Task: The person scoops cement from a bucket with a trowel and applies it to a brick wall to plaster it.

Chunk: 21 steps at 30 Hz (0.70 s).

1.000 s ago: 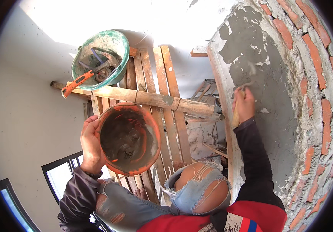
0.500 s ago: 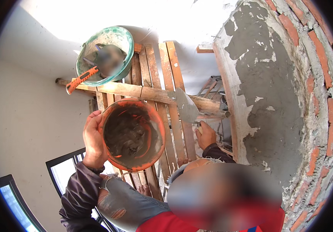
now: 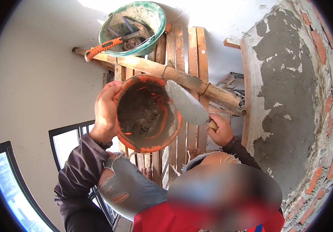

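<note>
The right side is taken up by a wall [image 3: 256, 100], over which a broad patch of grey plaster [image 3: 286, 104] is spread, with red bricks [image 3: 328, 108] exposed along the far right. To its left, a platform of wooden planks [image 3: 192, 58] is crossed by a long wooden pole [image 3: 182, 78]. Beyond the pole a green bucket [image 3: 145, 13] is placed, its inside stained pale. Nearer, an orange bucket [image 3: 151, 148] is held up, coated inside with dark mortar [image 3: 147, 116]; its left edge is touched by the left hand [image 3: 107, 110], while the right hand [image 3: 221, 129] is kept apart, to its right. The bucket's left rim is grasped by the left hand, with the fingers bent at the edge. By the right hand, closed around its wooden handle, a trowel [image 3: 187, 104] is gripped; its blade is slanted up and left, and its tip is seen overlapping the orange rim, though whether they touch cannot be told. A hammer [image 3: 104, 48] is rested across the green bucket's rim; dark marks on its orange handle cannot be read.
</note>
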Available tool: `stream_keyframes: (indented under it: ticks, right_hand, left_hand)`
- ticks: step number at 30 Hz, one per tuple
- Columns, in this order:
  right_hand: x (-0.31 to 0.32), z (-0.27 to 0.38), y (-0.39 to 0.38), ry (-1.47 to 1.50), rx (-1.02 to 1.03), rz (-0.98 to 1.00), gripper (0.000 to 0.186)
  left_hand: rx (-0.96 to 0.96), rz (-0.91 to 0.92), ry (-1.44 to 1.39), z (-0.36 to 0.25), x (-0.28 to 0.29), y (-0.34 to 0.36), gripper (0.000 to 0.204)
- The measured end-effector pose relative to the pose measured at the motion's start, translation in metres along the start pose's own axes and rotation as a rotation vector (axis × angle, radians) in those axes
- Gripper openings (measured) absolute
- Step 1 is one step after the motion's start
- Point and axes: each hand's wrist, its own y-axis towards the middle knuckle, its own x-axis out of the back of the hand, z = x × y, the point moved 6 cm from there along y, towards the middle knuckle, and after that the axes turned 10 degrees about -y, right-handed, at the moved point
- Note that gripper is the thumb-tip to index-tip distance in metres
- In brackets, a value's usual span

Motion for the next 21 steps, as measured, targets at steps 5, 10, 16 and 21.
stream_keyframes:
  ticks: [5, 10, 16, 21]
  right_hand:
    - [-0.033, 0.023, -0.009, -0.283, 0.118, 0.156, 0.031]
    - [-0.050, 0.009, -0.024, -0.521, 0.154, 0.242, 0.015]
    - [-0.031, -0.027, -0.065, -0.624, 0.083, 0.325, 0.020]
    - [-0.004, -0.071, -0.109, -0.539, -0.125, 0.246, 0.028]
  left_hand:
    - [0.081, 0.047, -0.024, -0.001, 0.003, -0.004, 0.022]
    - [0.076, 0.034, -0.068, -0.002, 0.008, -0.006, 0.022]
    - [0.041, 0.003, -0.039, -0.003, 0.014, -0.009, 0.022]
    - [0.045, -0.036, -0.087, -0.007, 0.014, -0.011, 0.021]
